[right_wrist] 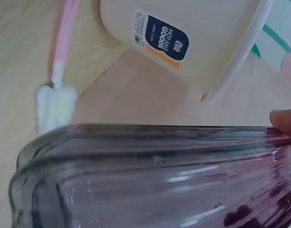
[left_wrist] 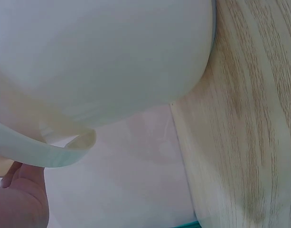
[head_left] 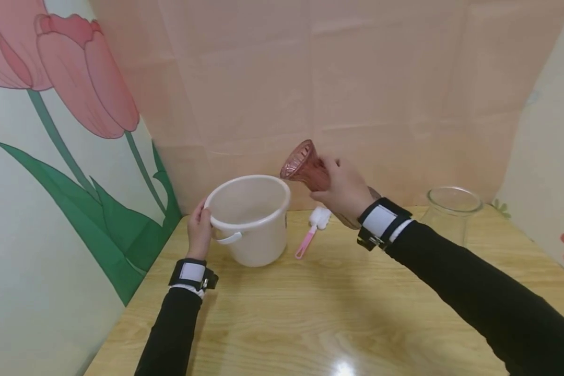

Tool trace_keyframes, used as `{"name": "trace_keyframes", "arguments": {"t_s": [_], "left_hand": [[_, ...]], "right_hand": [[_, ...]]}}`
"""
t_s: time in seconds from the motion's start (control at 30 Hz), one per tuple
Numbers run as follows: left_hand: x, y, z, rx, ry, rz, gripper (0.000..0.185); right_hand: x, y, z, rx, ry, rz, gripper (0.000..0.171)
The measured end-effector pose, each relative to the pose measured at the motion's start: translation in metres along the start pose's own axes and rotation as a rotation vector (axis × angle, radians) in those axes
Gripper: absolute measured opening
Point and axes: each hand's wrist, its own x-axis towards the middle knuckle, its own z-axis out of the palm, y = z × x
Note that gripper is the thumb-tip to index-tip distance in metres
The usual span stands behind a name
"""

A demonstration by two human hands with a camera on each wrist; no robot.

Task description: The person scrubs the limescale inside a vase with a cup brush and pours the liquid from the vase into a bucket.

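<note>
Two hands work here: the left hand grips the rim of the white bucket, steadying it where it stands on the table, while the right hand, fingers curled round it, holds a ribbed pink glass vase tilted with its mouth over the bucket's edge. A pink-handled brush lies just beside the bucket, and a clear jar stands well apart. The bucket's dark label seems to read "GOOD"; the smaller print is illegible
</note>
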Motion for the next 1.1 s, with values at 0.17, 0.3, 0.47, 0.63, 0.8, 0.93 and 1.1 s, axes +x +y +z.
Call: {"name": "trace_keyframes", "arguments": {"t_s": [0.17, 0.3, 0.47, 0.63, 0.8, 0.93, 1.1], "left_hand": [[-0.001, 0.002, -0.002, 0.001, -0.009, -0.001, 0.048], [-0.002, 0.003, -0.003, -0.001, -0.007, -0.005, 0.048], [-0.003, 0.003, -0.005, -0.015, 0.006, -0.001, 0.048], [-0.002, 0.003, -0.006, -0.011, 0.005, -0.007, 0.049], [-0.002, 0.003, -0.007, 0.003, 0.008, -0.012, 0.049], [-0.002, 0.001, -0.006, -0.02, 0.026, 0.017, 0.048], [-0.002, -0.001, -0.006, -0.044, 0.017, 0.033, 0.047]], "right_hand": [[-0.013, 0.023, 0.0, 0.15, 0.036, 0.099, 0.085], [-0.024, 0.038, 0.002, 0.234, 0.087, 0.131, 0.08], [-0.037, 0.052, 0.006, 0.269, 0.14, 0.176, 0.078], [-0.046, 0.069, 0.012, 0.267, 0.174, 0.219, 0.082], [-0.05, 0.087, 0.02, 0.283, 0.197, 0.252, 0.084], [-0.053, 0.099, 0.026, 0.296, 0.203, 0.284, 0.086], [-0.055, 0.114, 0.033, 0.283, 0.227, 0.312, 0.089]]}}
